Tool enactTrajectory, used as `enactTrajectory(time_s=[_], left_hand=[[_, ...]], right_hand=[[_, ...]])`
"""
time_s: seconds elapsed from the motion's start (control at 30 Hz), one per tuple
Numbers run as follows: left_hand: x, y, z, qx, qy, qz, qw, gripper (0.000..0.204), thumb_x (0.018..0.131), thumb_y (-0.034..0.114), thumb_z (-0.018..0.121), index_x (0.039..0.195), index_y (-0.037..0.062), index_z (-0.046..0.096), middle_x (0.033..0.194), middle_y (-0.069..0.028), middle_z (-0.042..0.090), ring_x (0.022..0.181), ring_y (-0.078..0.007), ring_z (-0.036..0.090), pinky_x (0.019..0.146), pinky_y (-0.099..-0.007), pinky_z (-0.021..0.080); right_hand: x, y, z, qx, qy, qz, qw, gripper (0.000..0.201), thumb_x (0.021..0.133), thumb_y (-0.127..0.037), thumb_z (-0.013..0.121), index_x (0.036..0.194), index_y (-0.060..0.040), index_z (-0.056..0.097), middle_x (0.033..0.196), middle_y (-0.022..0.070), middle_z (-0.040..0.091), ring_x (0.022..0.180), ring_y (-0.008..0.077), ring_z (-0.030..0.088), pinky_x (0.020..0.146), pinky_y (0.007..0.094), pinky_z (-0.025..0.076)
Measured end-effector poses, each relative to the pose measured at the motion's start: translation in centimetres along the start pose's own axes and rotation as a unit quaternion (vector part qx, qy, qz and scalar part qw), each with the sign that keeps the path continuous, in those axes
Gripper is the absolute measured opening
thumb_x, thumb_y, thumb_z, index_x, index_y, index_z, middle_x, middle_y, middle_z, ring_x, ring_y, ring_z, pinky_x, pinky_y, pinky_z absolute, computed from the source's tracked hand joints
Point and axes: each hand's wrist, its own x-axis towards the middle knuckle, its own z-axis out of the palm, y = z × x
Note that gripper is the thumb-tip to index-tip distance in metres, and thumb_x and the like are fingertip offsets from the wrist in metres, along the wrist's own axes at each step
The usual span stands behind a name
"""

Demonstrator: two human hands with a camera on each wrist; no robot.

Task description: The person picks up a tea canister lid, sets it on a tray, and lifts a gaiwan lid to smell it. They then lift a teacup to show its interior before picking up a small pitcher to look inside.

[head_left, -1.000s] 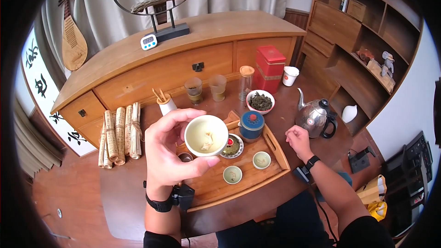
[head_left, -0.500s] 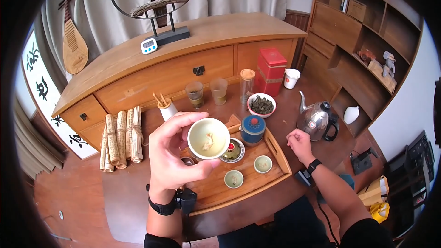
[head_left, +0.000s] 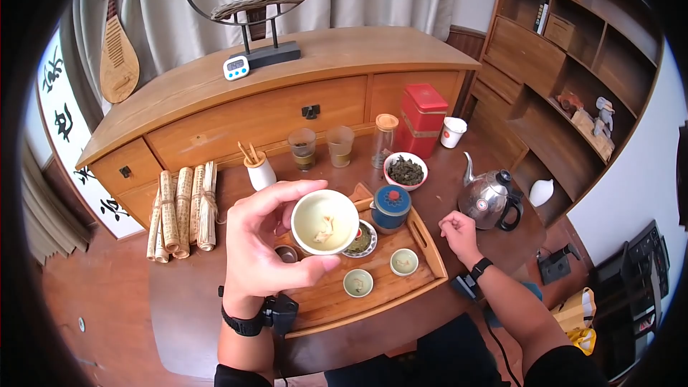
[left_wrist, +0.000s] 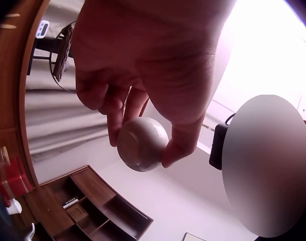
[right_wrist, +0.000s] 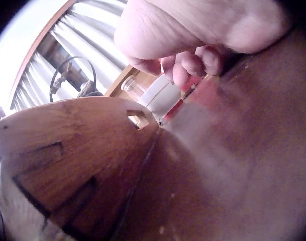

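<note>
In the head view my left hand (head_left: 259,247) pinches a small pale teacup (head_left: 292,223) between thumb and fingers, raised over the wooden tray (head_left: 326,308). The cup tips toward the camera, showing pale yellow liquid with a whitish shred in it. Its rounded underside, the cup's base (left_wrist: 138,150), shows in the left wrist view. Two similar teacups, a front one (head_left: 358,284) and one to its right (head_left: 404,263), stand on the tray, each with a bit inside. Holding nothing, my right hand (head_left: 457,233) rests loosely curled on the table between tray and steel kettle (head_left: 487,204).
A blue lidded teapot (head_left: 391,209) and a patterned dish (head_left: 373,244) share the tray. Behind are a bowl (head_left: 410,186) of dark leaves, a red tin (head_left: 423,122), a cork-topped jar (head_left: 384,145) and two glasses. Tied bamboo scrolls (head_left: 185,208) lie at left.
The head view has shifted slightly. My left hand keeps the cup raised and tilted in much the same pose, and my right hand stays resting on the table.
</note>
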Motion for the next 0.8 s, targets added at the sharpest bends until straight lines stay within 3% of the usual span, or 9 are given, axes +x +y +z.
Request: enactTrajectory(time_s=[0.3,0.8], left_hand=[[-0.02,0.04,-0.10,-0.005,-0.006,0.012,1.000,0.072,0.061,0.008,0.090,0.126,-0.0052,0.064,0.102,-0.0061,0.073,0.093,-0.0094,0.068,0.081,-0.0228,0.054],[-0.17,0.12,-0.47,-0.029,-0.008,0.007,1.000,0.070,0.063,0.006,0.090,0.126,-0.0072,0.063,0.108,-0.0126,0.073,0.102,-0.0184,0.071,0.094,-0.0318,0.056]], right_hand=[[-0.12,0.29,-0.18,-0.015,-0.003,0.004,1.000,0.010,0.091,0.004,0.063,0.081,0.0008,0.064,0.075,0.0030,0.068,0.063,0.0061,0.062,0.058,0.0210,0.049],[-0.01,0.56,-0.23,0.002,-0.002,-0.004,1.000,0.011,0.091,0.004,0.063,0.080,0.0009,0.064,0.071,0.0021,0.066,0.061,0.0058,0.061,0.056,0.0206,0.047]])
